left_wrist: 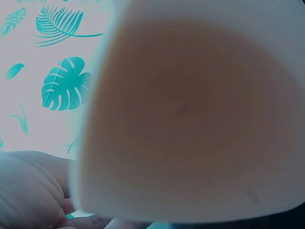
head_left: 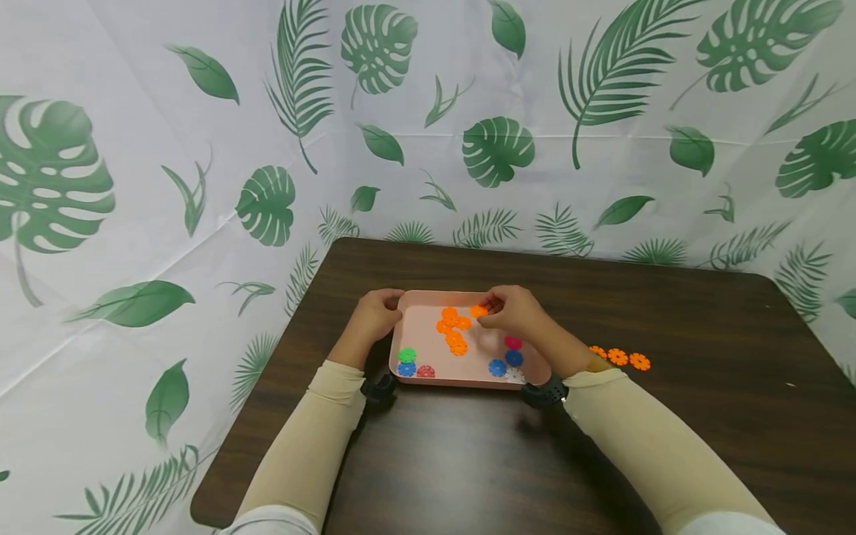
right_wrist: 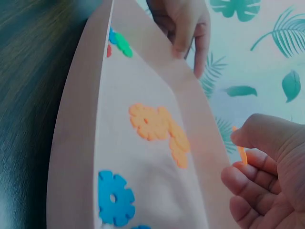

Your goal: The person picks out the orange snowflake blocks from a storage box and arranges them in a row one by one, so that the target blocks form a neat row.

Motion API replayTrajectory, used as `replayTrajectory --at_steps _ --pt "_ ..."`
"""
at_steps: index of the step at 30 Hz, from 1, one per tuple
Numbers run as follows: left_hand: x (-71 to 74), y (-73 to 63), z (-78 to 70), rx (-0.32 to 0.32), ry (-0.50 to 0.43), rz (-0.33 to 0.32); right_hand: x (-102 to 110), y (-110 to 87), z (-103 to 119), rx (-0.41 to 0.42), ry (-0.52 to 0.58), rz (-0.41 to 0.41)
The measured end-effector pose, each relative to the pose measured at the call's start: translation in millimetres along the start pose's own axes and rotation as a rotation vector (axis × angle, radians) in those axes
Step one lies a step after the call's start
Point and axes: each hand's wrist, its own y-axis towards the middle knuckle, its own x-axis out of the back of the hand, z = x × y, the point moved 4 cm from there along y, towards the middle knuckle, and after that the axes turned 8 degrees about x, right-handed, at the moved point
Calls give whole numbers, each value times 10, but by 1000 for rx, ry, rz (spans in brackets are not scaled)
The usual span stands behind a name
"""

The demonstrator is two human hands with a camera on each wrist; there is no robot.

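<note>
My left hand grips the left wall of a shallow pink tray, its thumb over the rim in the right wrist view. Between the thumb and fingers of my right hand is an orange notched plastic disc, held on edge above the tray's far side. Several orange discs lie clustered in the middle of the tray. A green disc, a blue disc and a red disc lie in its near left corner. The left wrist view is mostly blocked by a blurred pale shape.
Toward the tray's near right are blue discs, a pink disc and a white disc. Orange discs sit in a row on the dark wooden table, right of the tray. A leaf-patterned cloth hangs behind the table.
</note>
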Motion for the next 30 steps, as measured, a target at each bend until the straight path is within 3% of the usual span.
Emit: replayTrajectory --at_steps 9,15,19,23,30 --pt "-13 -2 14 -19 23 -12 79 -166 -99 -16 30 1" --pt "-9 6 16 -27 27 -22 380 -400 -102 -10 41 -68" --pt "-23 -11 3 -22 20 -20 666 -653 -230 -35 19 -131" --pt "-40 -1 2 -25 27 -11 909 -1002 -423 -120 -5 -181" --pt "-23 28 12 -37 36 -13 1085 -1543 -815 -217 -17 -224"
